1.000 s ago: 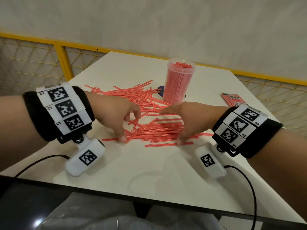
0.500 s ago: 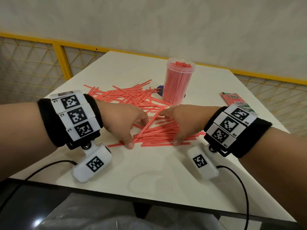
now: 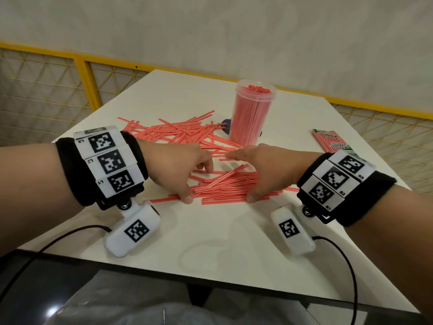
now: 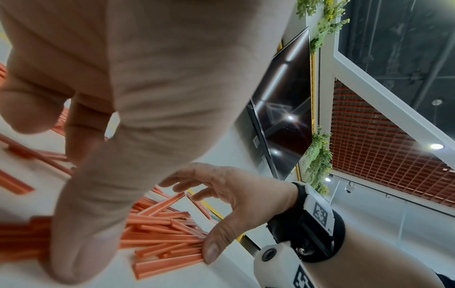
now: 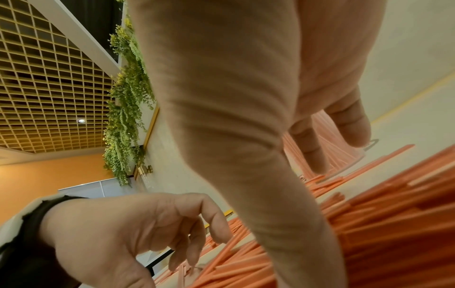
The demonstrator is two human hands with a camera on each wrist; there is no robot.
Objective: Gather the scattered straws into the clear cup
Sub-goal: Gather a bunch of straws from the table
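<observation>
Both hands bracket a pile of red straws point(image 3: 225, 186) at frame centre on the white bench point(image 3: 210, 240): left hand point(image 3: 178, 170) loosely curled, right hand point(image 3: 264, 170) spread, neither gripping. The clear cup point(image 3: 253, 111) stands upright just above, packed with straws

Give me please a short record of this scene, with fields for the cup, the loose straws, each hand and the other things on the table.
cup: clear cup, upright, packed with red straws
loose straws: straws bunched between the hands, more scattered behind
left hand: left hand, thumb on the bunch's left end
right hand: right hand, thumb on its right end
other: straw packet on the white table
</observation>
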